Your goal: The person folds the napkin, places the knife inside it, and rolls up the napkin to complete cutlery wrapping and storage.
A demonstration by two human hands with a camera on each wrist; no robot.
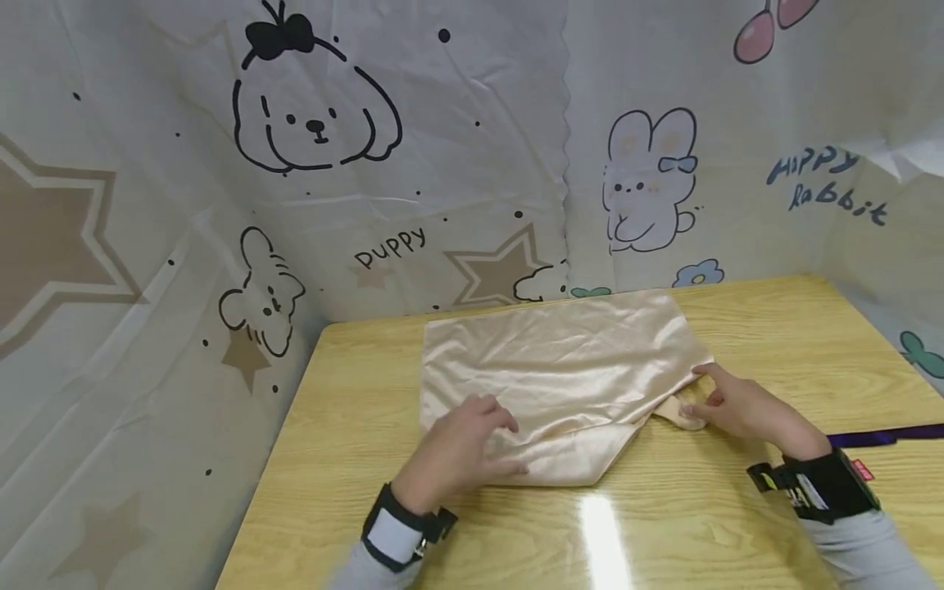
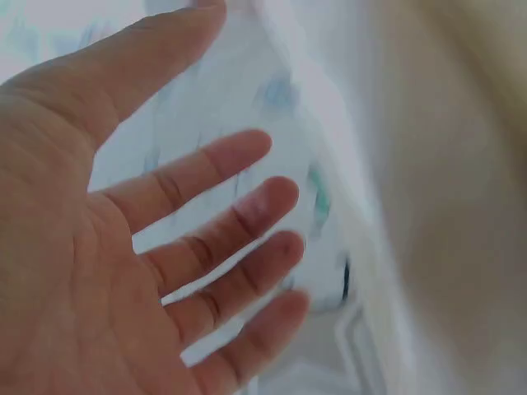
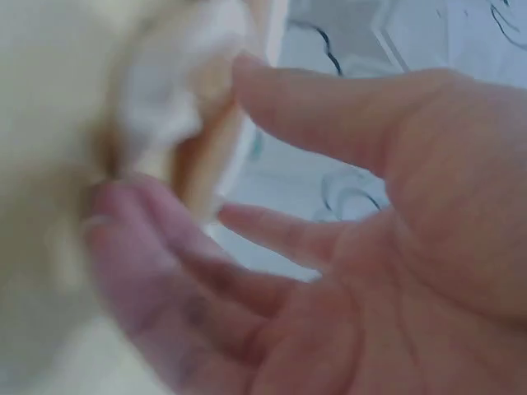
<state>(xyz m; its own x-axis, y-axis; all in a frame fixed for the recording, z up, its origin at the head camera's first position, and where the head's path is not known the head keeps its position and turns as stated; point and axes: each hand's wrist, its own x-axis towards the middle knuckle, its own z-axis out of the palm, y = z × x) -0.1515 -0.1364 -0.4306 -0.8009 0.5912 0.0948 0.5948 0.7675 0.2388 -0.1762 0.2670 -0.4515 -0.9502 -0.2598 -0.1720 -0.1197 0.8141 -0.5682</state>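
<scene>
A beige satin cloth (image 1: 546,369) lies on the counter (image 1: 354,393). The left hand (image 1: 457,451), fingers spread, is at its near-left part; the right hand (image 1: 748,410) meets its right edge beside a tan piece (image 1: 675,412), though blur hides whether those fingers pinch.

Champagne-beige, satiny, straight-edged cloth (image 1: 546,360): one plain tone, paler sheen along its wrinkles.
Small, pale-peach, rounded piece (image 1: 678,412) at the cloth's right edge: peach in the head view.
Yellow wood-grain tabletop (image 1: 782,328) under the cloth: fine darker streaks, white glare in front of the cloth.
Off-white printed fabric backdrop (image 1: 487,164) behind and left of the cloth: black dots, black-outlined animals, taupe stars, blue flower, green sprouts, pink rounded shapes, black and dark-blue lettering.
Dark-purple narrow strip (image 1: 885,436) right of the cloth: plain.
Black wristbands (image 1: 837,483) nearer than the cloth: left white-patched, right red-tagged.
Light-grey sleeves (image 1: 870,545) below the wristbands, nearer than the cloth: plain.
</scene>
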